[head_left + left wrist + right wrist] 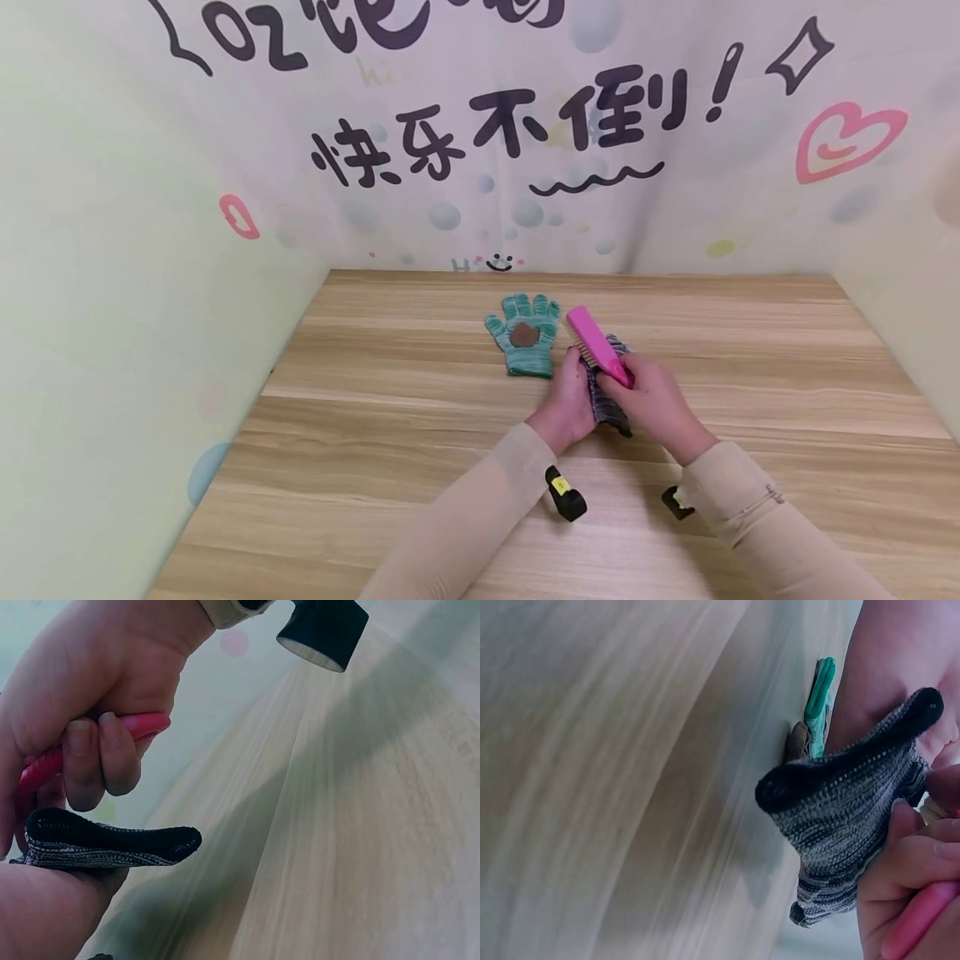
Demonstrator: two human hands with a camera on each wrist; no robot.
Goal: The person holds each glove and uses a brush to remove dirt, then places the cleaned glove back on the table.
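Observation:
A black-and-grey knit glove point(609, 410) is held up off the table by my left hand point(567, 402), its dark cuff toward me. The left wrist view shows the glove's cuff point(112, 844) above that hand. My right hand point(662, 408) grips the handle of a pink brush point(591, 335), fingers curled round it. The brush's pale bristles face left, over the far part of the glove, and whether they touch the knit is hard to tell. In the right wrist view the glove point(840, 832) hangs between both hands, its finger end partly hidden.
A green knit glove point(531, 360) lies flat on the wooden table point(360, 467), just left of the hands, with a brown round patch point(524, 335) on it. Black wrist mounts point(566, 498) hang below the sleeves. A printed curtain point(480, 225) stands behind the table.

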